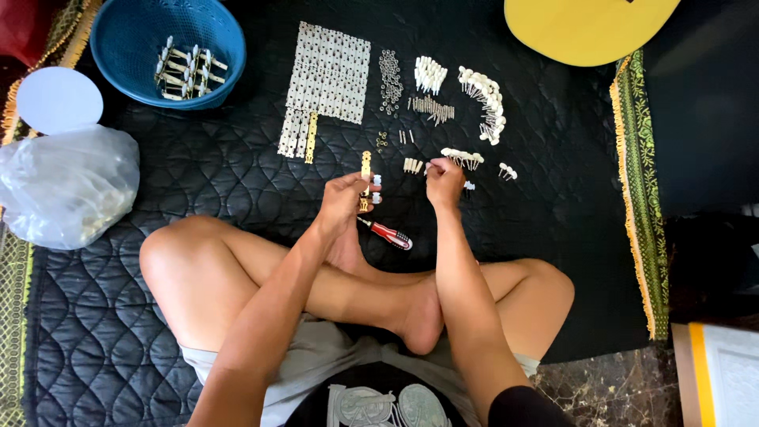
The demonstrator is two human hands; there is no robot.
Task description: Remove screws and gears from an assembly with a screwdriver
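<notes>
We see the left hand [345,194] pinching a narrow gold strip [366,168] upright above the black quilted mat [221,166]. The right hand [444,180], fingers pressed together, nips a small white-knobbed peg [428,166] just right of it. A red-handled screwdriver [387,233] lies near, below both hands; a blue basket [134,47] sits far left.

We see bare forearms and bare legs, with both feet unshod. Our left hand [345,194] and right hand [444,180] wear no gloves, rings or watch that we can make out. Light grey shorts [316,360] cover the upper thighs. Below them our black shirt [379,399] carries a pale grey printed design, cut off by the frame edge. A dark sleeve or cuff [522,407] shows at the right elbow, perhaps part of the shirt.
</notes>
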